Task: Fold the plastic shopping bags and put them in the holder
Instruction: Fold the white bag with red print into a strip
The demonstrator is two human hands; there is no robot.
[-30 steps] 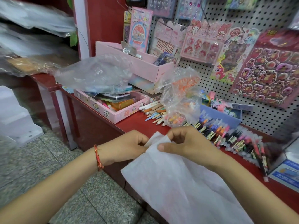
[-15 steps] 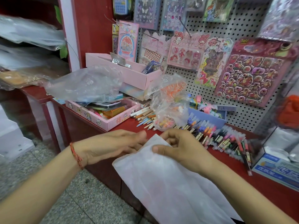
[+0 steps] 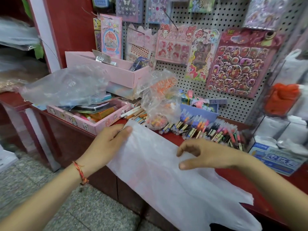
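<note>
A white plastic shopping bag [image 3: 160, 177] lies flat along the front edge of the red counter [image 3: 236, 179] and hangs over it toward me. My left hand [image 3: 108, 144] pinches the bag's far left corner between thumb and fingers. My right hand [image 3: 205, 155] rests over the bag's middle with fingers spread and holds nothing. At the far right stands a clear holder [image 3: 283, 104] with orange and white bags inside.
Rows of pens [image 3: 205, 129] lie just behind the bag. A pink tray [image 3: 93, 122] and pink box [image 3: 116, 72] with clear bags [image 3: 66, 85] fill the left counter. A blue-and-white carton [image 3: 276, 159] sits at right. A pegboard [image 3: 191, 52] holds sticker packs.
The hands, close together at the bag's corner before, have come apart. The right hand let go and slid right along the bag. The bag now lies stretched flatter on the counter.
</note>
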